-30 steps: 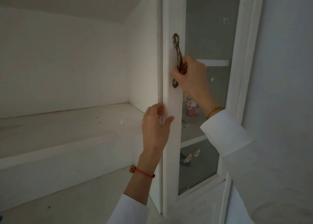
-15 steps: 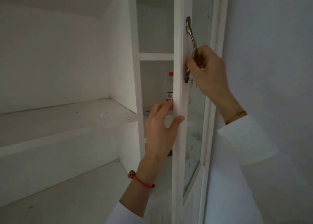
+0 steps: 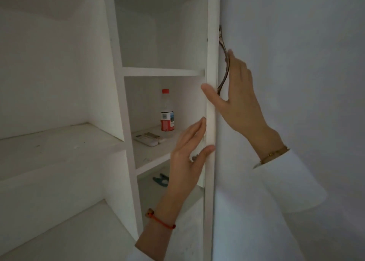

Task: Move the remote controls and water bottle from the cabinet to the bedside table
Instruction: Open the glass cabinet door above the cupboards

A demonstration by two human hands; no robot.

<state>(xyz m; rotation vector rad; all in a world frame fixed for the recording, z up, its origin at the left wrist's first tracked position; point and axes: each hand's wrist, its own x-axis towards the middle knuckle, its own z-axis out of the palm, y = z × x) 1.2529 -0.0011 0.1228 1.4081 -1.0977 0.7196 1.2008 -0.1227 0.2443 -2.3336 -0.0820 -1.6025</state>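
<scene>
The white cabinet door (image 3: 210, 43) stands wide open, seen edge-on. On the middle shelf (image 3: 150, 158) a clear water bottle (image 3: 167, 110) with a red cap and red label stands upright. Just in front of it to the left lie white remote controls (image 3: 147, 139), flat and side by side. My left hand (image 3: 187, 158) touches the door's edge with straight fingers, its thumb on the front edge. My right hand (image 3: 239, 98) lies with straight fingers along the metal handle (image 3: 224, 71), its thumb across the door's edge. Neither hand touches the bottle or the remotes.
A teal object (image 3: 161, 179) lies on the lower shelf. The upper compartment (image 3: 160, 43) shows nothing inside. A wide white ledge (image 3: 49, 148) runs to the left of the cabinet. A plain wall (image 3: 296, 43) is close behind the open door on the right.
The door has swung from nearly closed to fully open toward the right. The bottle and remotes have come into sight. My right hand's fingers have straightened off the handle.
</scene>
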